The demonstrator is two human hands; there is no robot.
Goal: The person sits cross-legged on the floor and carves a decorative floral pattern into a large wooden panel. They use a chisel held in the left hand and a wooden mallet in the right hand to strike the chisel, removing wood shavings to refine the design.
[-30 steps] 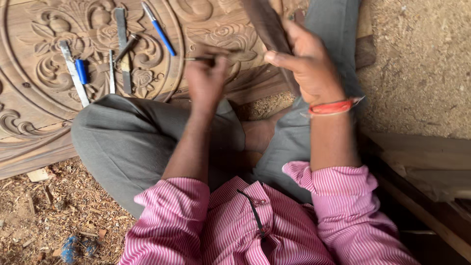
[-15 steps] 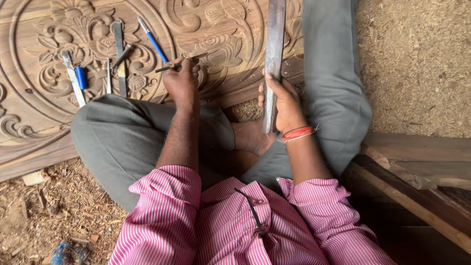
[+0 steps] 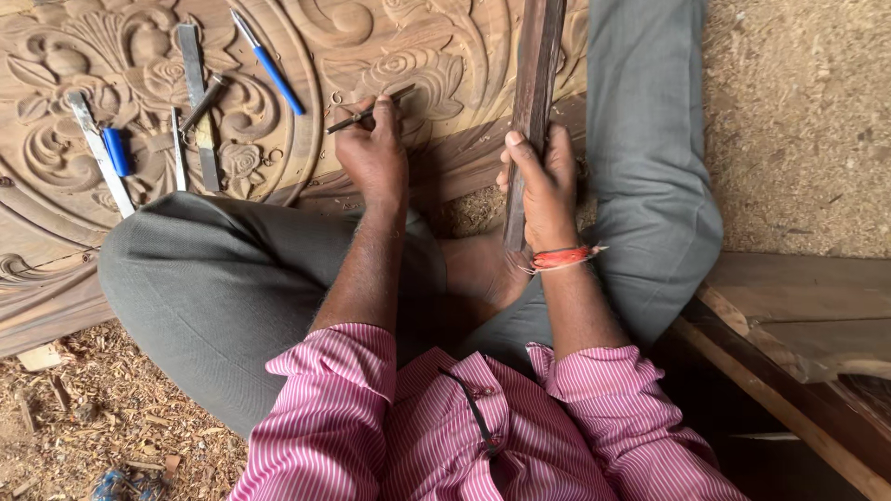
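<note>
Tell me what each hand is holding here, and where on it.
The left hand grips a thin chisel near its lower end, tip on the carved panel. The right hand wraps the lower part of a long wooden bar.

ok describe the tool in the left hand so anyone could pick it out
On the carved wood panel, find the left hand near its lower edge. It pinches a thin dark chisel. Unlike the loose tools lying farther left, it is held.

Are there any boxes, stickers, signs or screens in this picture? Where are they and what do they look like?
None show: only a carved wooden panel with chisels and blue pens lying on it, and sawdust around.
</note>
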